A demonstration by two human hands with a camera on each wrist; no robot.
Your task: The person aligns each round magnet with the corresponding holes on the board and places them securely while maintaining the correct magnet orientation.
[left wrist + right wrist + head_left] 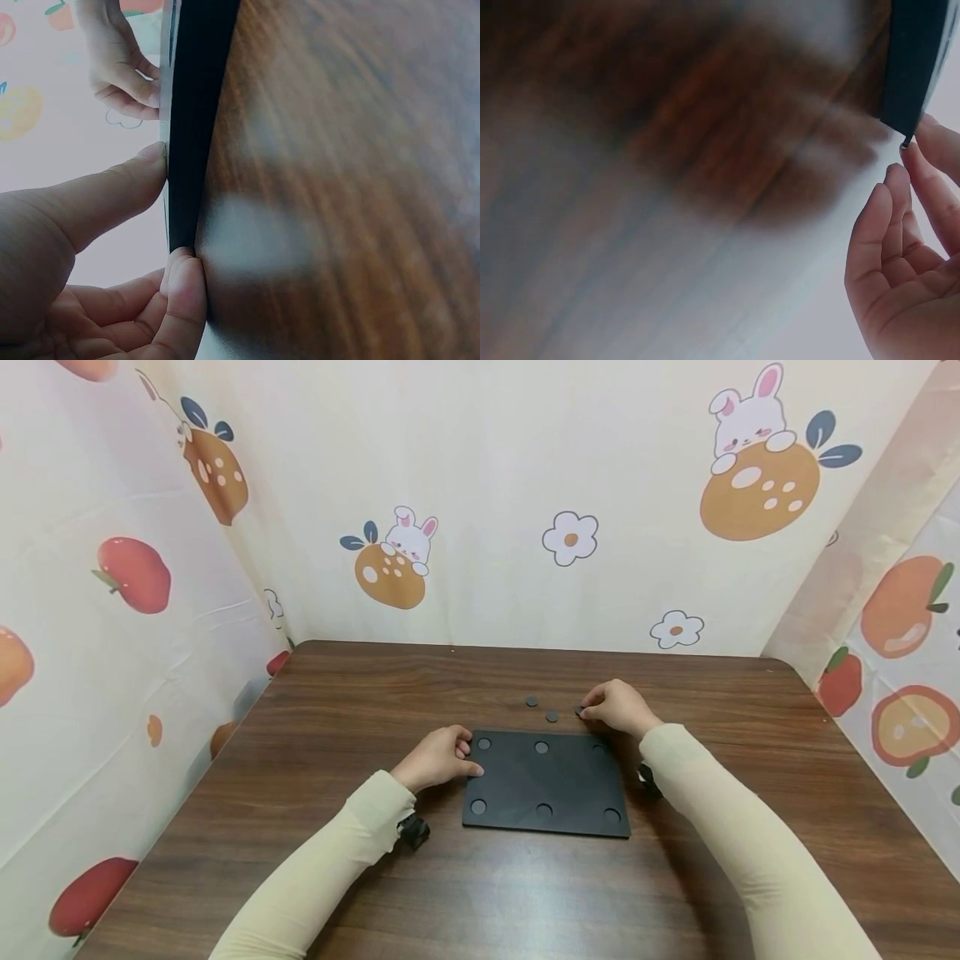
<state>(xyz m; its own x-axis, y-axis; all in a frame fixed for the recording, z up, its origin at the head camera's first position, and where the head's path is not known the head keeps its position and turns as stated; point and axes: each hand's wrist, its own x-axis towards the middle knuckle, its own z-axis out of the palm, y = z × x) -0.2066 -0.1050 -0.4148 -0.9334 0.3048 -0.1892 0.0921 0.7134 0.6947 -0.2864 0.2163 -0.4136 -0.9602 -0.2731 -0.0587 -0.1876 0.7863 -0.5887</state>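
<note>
A flat black board (547,781) with several round recesses along its far and near edges lies on the table. My left hand (442,757) grips its left edge, the thumb on the top face and fingertips at the side, as the left wrist view shows up close. Just beyond the board's far right part, my right hand (618,707) pinches a small dark disc (579,711) between thumb and fingertip. Two similar discs, one nearer (552,717) and one farther (532,702), lie flat to its left. In the right wrist view the pinched disc (905,142) shows only as a thin edge.
Brown wood-grain table (360,693) carries the board and discs. A patterned curtain (487,460) hangs behind the table's far edge and along both sides. Dark wrist cameras sit under the left cuff (413,831) and the right cuff (649,781).
</note>
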